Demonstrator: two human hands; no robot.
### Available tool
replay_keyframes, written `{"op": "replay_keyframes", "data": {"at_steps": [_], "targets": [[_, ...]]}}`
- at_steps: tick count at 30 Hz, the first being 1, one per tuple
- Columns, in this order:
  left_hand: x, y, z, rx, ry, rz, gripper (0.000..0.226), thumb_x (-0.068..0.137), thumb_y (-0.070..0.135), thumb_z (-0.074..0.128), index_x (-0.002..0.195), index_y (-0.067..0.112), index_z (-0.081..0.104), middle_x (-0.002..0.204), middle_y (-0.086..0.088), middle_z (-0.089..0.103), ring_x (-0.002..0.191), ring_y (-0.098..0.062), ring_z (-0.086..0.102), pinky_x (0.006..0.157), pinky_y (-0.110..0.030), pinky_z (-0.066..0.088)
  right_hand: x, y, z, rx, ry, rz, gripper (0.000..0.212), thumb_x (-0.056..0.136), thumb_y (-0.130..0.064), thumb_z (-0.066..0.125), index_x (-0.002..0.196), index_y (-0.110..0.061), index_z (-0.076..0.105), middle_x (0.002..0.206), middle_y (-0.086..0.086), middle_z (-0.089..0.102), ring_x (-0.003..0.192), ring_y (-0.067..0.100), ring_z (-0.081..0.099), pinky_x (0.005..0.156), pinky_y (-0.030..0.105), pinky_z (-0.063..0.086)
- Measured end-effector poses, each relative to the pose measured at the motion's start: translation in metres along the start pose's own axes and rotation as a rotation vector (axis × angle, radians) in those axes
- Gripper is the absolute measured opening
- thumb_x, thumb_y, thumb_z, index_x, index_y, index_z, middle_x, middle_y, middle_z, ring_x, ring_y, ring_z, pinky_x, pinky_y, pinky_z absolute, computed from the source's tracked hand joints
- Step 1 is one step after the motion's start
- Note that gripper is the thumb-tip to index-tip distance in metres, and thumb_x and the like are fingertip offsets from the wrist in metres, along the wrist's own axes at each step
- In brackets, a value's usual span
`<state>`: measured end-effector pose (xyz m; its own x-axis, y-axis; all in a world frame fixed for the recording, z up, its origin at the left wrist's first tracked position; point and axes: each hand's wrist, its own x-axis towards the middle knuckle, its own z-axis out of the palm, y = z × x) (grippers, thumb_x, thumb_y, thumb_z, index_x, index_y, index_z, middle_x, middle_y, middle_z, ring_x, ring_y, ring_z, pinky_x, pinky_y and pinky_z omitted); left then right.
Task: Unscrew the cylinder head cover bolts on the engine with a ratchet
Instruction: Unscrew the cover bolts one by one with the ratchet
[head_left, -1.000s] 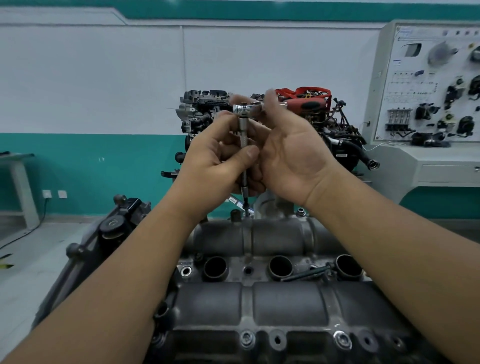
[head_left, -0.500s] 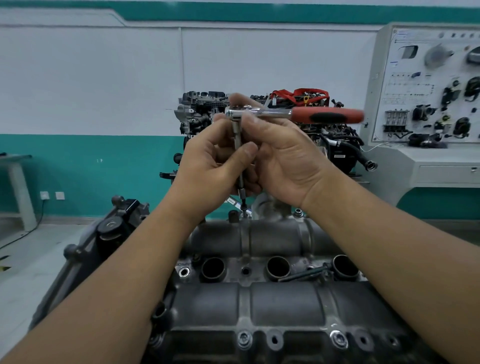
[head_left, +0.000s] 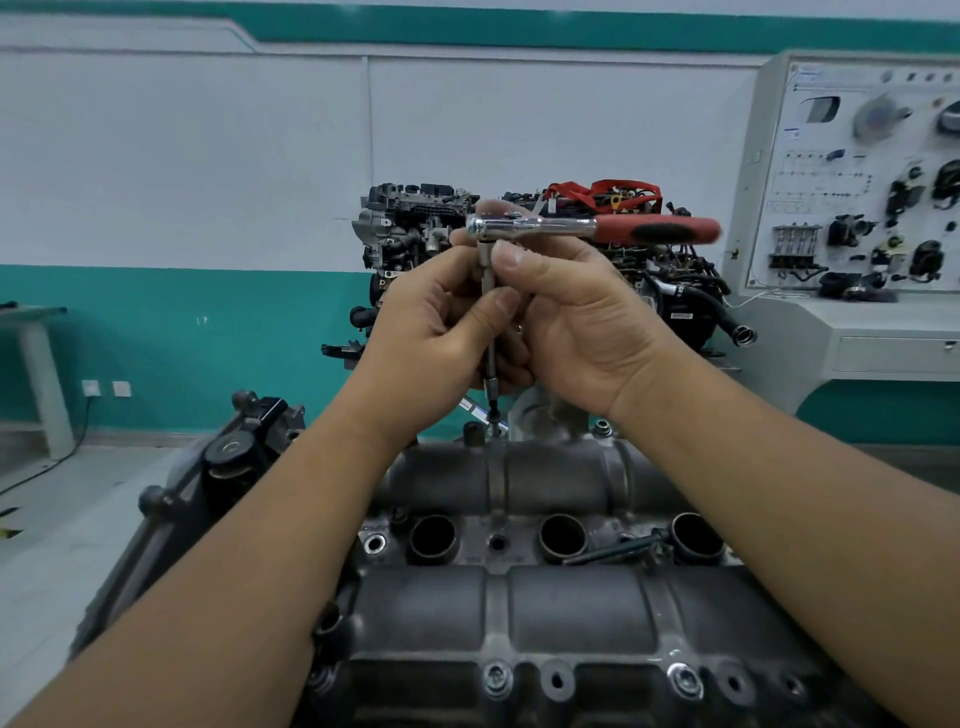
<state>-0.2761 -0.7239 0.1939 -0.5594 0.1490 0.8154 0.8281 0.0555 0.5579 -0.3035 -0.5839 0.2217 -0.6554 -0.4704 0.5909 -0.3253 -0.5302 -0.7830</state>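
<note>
Ratchet (head_left: 592, 228) handle has swung round to point right since a second ago. Nearest, cylinder head cover (head_left: 519, 613) still carries front bolts. Farther, left hand (head_left: 436, 332) and right hand (head_left: 582, 322) pinch the extension (head_left: 487, 283), tip on the far-edge bolt (head_left: 495, 427). Rigid, smooth steel; likely grip the rubber handle for leverage.

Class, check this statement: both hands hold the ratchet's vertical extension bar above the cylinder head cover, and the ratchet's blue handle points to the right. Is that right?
Not quite. The head view shows the ratchet has a red handle with a black insert, not a blue one. The rest stands: the left hand and right hand hold the vertical extension bar above the cylinder head cover, and the handle points right.
</note>
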Motion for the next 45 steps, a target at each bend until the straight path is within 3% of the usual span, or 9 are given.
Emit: {"op": "replay_keyframes", "data": {"at_steps": [2,6,12,19,25,30,33,41,45], "targets": [[0.0001,-0.0007,-0.0012,-0.023,-0.001,-0.029,0.01,0.104,0.0,0.052,0.104,0.006,0.059,0.07,-0.027,0.063,0.061,-0.045,0.067,0.053,-0.033,0.059,0.0011,-0.001,0.0014,0.014,-0.012,0.006,0.029,0.087,-0.023,0.069,0.115,-0.016,0.066,0.11,0.011,0.069,0.088,0.025,0.066,0.074,0.037,0.049],[0.0012,-0.0021,-0.0025,-0.045,-0.016,-0.064,0.012,0.105,0.002,0.051,0.103,0.009,0.061,0.071,-0.029,0.064,0.06,-0.044,0.068,0.053,-0.036,0.06,0.0003,-0.0046,0.0035,-0.005,0.039,0.141,0.049,0.099,-0.052,0.05,0.115,-0.011,0.071,0.094,0.002,0.072,0.064,0.016,0.065,0.047,0.023,0.043],[-0.0005,-0.0017,-0.0009,-0.033,-0.021,-0.017,0.015,0.105,0.003,0.052,0.107,0.014,0.062,0.069,-0.026,0.064,0.059,-0.045,0.067,0.053,-0.038,0.061,-0.0028,-0.0028,-0.0007,0.037,-0.067,-0.002,0.033,0.086,-0.006,0.068,0.116,-0.016,0.067,0.108,0.009,0.07,0.083,0.021,0.067,0.066,0.029,0.056],[0.0007,-0.0013,-0.0015,-0.032,-0.005,-0.065,0.01,0.104,0.001,0.052,0.102,0.005,0.061,0.069,-0.029,0.062,0.057,-0.041,0.068,0.052,-0.036,0.06,0.0022,-0.0036,0.0026,0.039,0.009,0.126,0.038,0.1,-0.05,0.05,0.116,-0.021,0.068,0.114,0.003,0.071,0.087,0.021,0.069,0.07,0.034,0.051],[0.0002,-0.0028,-0.0017,0.002,0.007,-0.05,0.006,0.104,0.004,0.054,0.101,0.0,0.058,0.068,-0.027,0.063,0.058,-0.046,0.066,0.051,-0.037,0.06,0.0004,-0.0019,0.0009,0.013,-0.07,0.027,0.026,0.089,-0.025,0.069,0.115,-0.02,0.07,0.112,0.008,0.069,0.099,0.025,0.065,0.093,0.048,0.047],[0.0002,-0.0014,-0.0012,-0.003,0.025,-0.043,0.012,0.102,0.001,0.055,0.096,0.009,0.062,0.066,-0.028,0.061,0.053,-0.037,0.067,0.049,-0.032,0.057,0.0015,-0.0006,0.0048,0.062,-0.077,0.129,0.036,0.1,-0.045,0.054,0.107,-0.016,0.075,0.107,0.006,0.071,0.092,0.023,0.072,0.072,0.04,0.062],[0.0002,-0.0001,-0.0009,-0.008,0.005,-0.05,0.011,0.103,0.0,0.054,0.099,0.005,0.062,0.067,-0.031,0.06,0.058,-0.049,0.064,0.05,-0.034,0.059,0.0014,-0.0065,0.0045,0.085,-0.026,0.167,0.047,0.095,-0.055,0.052,0.103,-0.016,0.077,0.112,0.005,0.072,0.101,0.026,0.068,0.091,0.043,0.057],[0.0007,-0.0033,-0.0009,0.055,0.022,-0.046,0.006,0.095,-0.006,0.063,0.096,-0.002,0.06,0.066,-0.018,0.068,0.058,-0.037,0.069,0.052,-0.034,0.059,-0.0031,-0.0057,0.0087,0.101,-0.075,0.115,0.029,0.092,-0.036,0.058,0.11,-0.014,0.067,0.108,0.006,0.068,0.083,0.022,0.071,0.056,0.029,0.057],[0.0002,-0.002,-0.0012,0.023,0.014,-0.071,0.004,0.098,-0.006,0.059,0.099,-0.002,0.06,0.066,-0.019,0.067,0.059,-0.042,0.067,0.055,-0.039,0.061,-0.0008,-0.0071,0.0061,0.069,-0.055,0.176,0.045,0.087,-0.054,0.058,0.102,-0.015,0.075,0.108,0.003,0.072,0.094,0.024,0.07,0.084,0.041,0.057]]}}
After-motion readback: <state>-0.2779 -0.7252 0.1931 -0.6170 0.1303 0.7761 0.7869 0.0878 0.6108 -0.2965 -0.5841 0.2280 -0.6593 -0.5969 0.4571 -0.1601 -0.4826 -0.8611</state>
